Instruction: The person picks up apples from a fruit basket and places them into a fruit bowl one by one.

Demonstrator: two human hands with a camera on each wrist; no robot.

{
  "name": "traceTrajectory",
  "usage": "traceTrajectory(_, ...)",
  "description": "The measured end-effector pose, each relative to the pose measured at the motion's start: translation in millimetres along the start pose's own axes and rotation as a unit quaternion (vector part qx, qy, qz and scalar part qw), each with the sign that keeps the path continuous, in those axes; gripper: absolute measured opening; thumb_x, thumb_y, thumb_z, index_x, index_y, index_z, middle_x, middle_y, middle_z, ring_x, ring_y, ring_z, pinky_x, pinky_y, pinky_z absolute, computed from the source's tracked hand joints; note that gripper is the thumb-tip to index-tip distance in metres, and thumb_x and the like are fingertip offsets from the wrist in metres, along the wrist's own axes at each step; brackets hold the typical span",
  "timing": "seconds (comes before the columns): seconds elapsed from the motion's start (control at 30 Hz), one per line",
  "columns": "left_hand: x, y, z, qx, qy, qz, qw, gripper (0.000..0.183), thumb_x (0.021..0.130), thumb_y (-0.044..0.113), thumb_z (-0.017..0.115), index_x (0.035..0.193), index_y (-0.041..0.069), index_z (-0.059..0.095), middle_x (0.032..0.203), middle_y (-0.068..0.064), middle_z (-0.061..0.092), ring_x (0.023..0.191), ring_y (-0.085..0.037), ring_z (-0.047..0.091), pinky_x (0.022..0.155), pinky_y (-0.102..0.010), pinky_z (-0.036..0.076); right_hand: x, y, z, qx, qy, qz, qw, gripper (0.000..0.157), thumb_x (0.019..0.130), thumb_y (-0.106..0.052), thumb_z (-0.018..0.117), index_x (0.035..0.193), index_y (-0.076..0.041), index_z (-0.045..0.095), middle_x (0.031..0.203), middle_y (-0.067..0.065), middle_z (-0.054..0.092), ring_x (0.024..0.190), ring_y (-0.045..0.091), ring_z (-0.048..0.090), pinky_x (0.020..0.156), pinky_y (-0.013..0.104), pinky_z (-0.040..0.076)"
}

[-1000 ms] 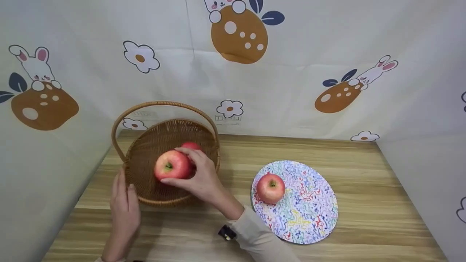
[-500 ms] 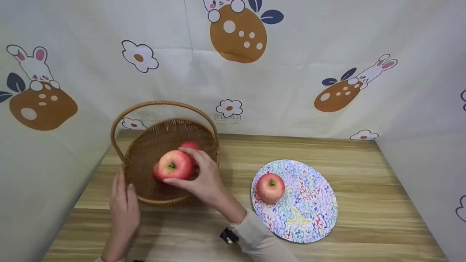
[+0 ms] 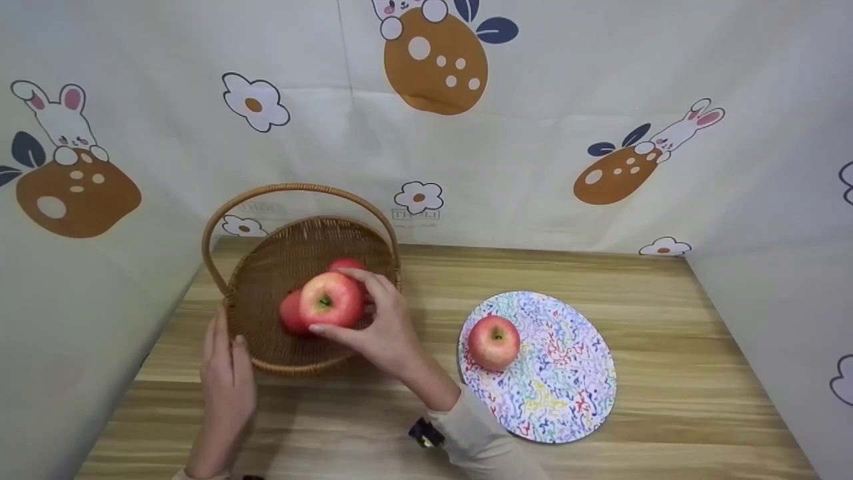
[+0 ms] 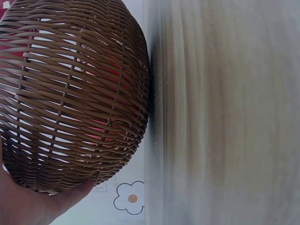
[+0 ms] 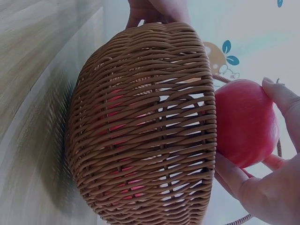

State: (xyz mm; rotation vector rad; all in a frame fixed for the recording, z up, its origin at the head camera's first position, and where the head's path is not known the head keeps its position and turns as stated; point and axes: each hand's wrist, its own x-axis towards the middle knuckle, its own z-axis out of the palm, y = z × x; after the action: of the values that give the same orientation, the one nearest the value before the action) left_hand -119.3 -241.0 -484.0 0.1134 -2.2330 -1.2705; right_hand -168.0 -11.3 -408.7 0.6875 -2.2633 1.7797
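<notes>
My right hand (image 3: 383, 327) grips a red apple (image 3: 328, 301) between thumb and fingers, over the wicker basket (image 3: 266, 280). In the right wrist view the held apple (image 5: 246, 123) shows just above the basket's rim. Two more apples lie inside: one red apple (image 3: 293, 313) at the left, another red apple (image 3: 346, 265) behind, both partly covered by the held one. My left hand (image 3: 228, 373) rests against the basket's left side with fingers straight; in the left wrist view its thumb (image 4: 75, 194) touches the weave.
A round plate (image 3: 566, 400) with a multicoloured squiggle pattern lies to the right on the wooden table (image 3: 666, 347). One apple (image 3: 494, 343) sits on its left part. The basket's tall handle (image 3: 300, 188) arches over the back. Patterned cloth walls (image 3: 520, 167) surround the table.
My right hand has moved slightly right and up with the apple, uncovering more of the left apple in the basket. My left hand stays at the basket's side.
</notes>
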Motion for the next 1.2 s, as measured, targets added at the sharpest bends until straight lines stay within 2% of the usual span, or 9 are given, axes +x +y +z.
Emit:
traceTrajectory(0.23, 0.4, -1.9, 0.2, -0.003, 0.005, 0.004, 1.0, 0.056, 0.109, 0.006, 0.038, 0.163, -0.009, 0.027, 0.166, -0.035, 0.027, 0.154, -0.053, 0.025, 0.128, -0.064, 0.017, -2, 0, -2.8, 0.002, 0.006, 0.012, 1.0, 0.073, 0.075, -0.027, 0.098, 0.139, -0.01, 0.065, 0.131, 0.005, 0.065, 0.114, 0.014, 0.064, 0.091, 0.026, 0.06)
traceTrajectory(0.7, -0.3, 0.0, -0.1, -0.004, 0.004, 0.011, 0.9999, 0.057, 0.11, 0.008, 0.038, 0.163, -0.009, 0.025, 0.167, -0.035, 0.024, 0.154, -0.053, 0.022, 0.127, -0.064, 0.017, -6, 0, -11.2, -0.004, 0.025, 0.006, 1.0, 0.071, 0.076, -0.026, 0.097, 0.136, -0.009, 0.066, 0.127, 0.008, 0.065, 0.11, 0.018, 0.066, 0.088, 0.032, 0.062)
traceTrajectory(0.97, -0.2, -0.3, 0.1, -0.007, 0.004, 0.013, 0.9999, 0.057, 0.11, 0.007, 0.038, 0.163, -0.009, 0.024, 0.167, -0.035, 0.024, 0.155, -0.053, 0.022, 0.128, -0.064, 0.016, -8, -1, -14.7, 0.004, 0.031, 0.015, 0.999, 0.072, 0.076, -0.025, 0.097, 0.137, -0.006, 0.065, 0.128, 0.01, 0.064, 0.111, 0.021, 0.066, 0.088, 0.029, 0.061)
traceTrajectory(1.2, 0.2, 0.0, -0.1, -0.005, 0.003, 0.011, 0.9999, 0.057, 0.11, 0.006, 0.039, 0.163, -0.008, 0.024, 0.167, -0.035, 0.024, 0.154, -0.054, 0.022, 0.128, -0.064, 0.016, -10, 2, -17.6, -0.004, 0.038, 0.003, 0.999, 0.072, 0.076, -0.025, 0.097, 0.137, -0.005, 0.064, 0.129, 0.011, 0.065, 0.113, 0.022, 0.065, 0.09, 0.029, 0.06)
